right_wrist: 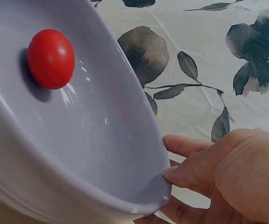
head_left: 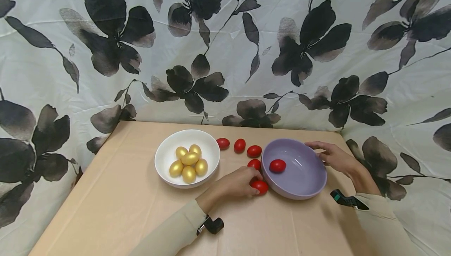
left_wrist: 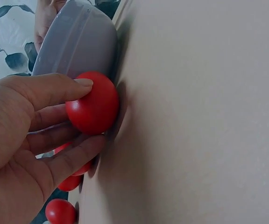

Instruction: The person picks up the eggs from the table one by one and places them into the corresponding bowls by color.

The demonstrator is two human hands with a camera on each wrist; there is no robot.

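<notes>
A glossy red egg (head_left: 259,187) sits low at the near left side of the purple bowl (head_left: 294,193). My left hand (head_left: 234,183) pinches it between thumb and fingers, and the left wrist view shows the thumb tip on the red shell (left_wrist: 95,105). One other red egg (right_wrist: 51,59) lies inside the purple bowl. At that bowl's right side, my right hand (head_left: 336,158) grips the rim, thumb on the edge and fingers around the outside. Several more red eggs (head_left: 240,145) form a loose row between the two bowls.
To the left stands a white bowl (head_left: 162,166) holding several golden eggs (head_left: 190,158). Both bowls are on a light wooden table (head_left: 116,209). A white cloth (head_left: 246,52) printed with dark flowers hangs behind the table's far edge.
</notes>
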